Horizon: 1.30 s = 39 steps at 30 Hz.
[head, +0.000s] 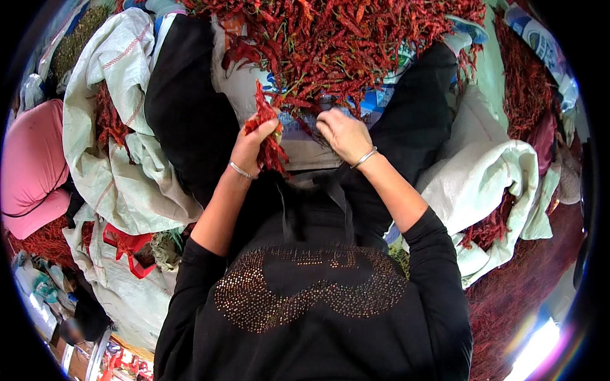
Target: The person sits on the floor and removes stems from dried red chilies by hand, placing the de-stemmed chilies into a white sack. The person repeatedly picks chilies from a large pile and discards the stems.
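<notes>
My left hand [249,144] is closed around a bunch of dried red chili peppers [272,155], which stick out above and below the fist. To its right, my right hand [347,137] is held with curled fingers at the near edge of a large heap of dried red chilies [329,52]. Thin stems and a chili lie close to these fingertips, and whether they are pinched there is not clear. The heap spreads between my knees over printed sacking [298,135]. Both wrists wear a silver bangle.
White woven sacks [138,185] [476,176] with chilies inside stand on either side of my legs. A red strap-like object [127,250] lies on the left sack. Another person's pink-clothed part [35,166] is at the far left. More chilies [519,305] cover the floor at right.
</notes>
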### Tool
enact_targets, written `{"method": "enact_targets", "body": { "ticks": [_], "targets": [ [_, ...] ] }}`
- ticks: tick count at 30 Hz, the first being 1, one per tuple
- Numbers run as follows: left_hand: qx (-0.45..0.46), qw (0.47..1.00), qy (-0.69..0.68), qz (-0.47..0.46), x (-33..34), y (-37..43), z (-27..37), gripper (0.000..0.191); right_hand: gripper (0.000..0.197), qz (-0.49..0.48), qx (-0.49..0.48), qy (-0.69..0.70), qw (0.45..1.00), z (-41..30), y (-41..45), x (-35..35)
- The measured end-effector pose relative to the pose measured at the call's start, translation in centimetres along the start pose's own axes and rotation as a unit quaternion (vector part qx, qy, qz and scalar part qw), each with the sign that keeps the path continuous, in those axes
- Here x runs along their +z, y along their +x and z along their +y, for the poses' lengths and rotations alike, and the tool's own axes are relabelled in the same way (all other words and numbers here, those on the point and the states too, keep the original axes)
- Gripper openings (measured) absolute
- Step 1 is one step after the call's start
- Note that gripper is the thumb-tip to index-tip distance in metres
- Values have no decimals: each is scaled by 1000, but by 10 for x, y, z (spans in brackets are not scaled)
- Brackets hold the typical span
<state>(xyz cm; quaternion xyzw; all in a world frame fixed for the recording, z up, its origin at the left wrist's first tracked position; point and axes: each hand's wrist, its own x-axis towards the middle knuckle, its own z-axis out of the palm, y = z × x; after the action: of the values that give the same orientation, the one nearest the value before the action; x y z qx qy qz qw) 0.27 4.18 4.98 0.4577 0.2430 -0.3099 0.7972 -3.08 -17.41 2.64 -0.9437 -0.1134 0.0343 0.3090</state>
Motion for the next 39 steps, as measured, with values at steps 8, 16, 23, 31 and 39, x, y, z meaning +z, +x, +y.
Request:
{"method": "enact_targets", "body": {
  "ticks": [8,16,23,31,39],
  "targets": [
    [-71,995,8,-69,-6,4,-23,11,44,17,294,-58,954,8,111,28],
    [-2,999,40,6,3,-2,-23,21,19,165,215,394,879,6,35,0],
    [125,980,132,-84,2,-10,-53,22,13,47,38,79,995,-51,-25,19],
    [556,653,480,-188,20,-38,-15,26,12,38,309,351,883,-13,-17,34],
    [-59,998,-32,-11,-16,-16,-40,14,15,117,173,104,972,7,-2,20]
  ]
}}
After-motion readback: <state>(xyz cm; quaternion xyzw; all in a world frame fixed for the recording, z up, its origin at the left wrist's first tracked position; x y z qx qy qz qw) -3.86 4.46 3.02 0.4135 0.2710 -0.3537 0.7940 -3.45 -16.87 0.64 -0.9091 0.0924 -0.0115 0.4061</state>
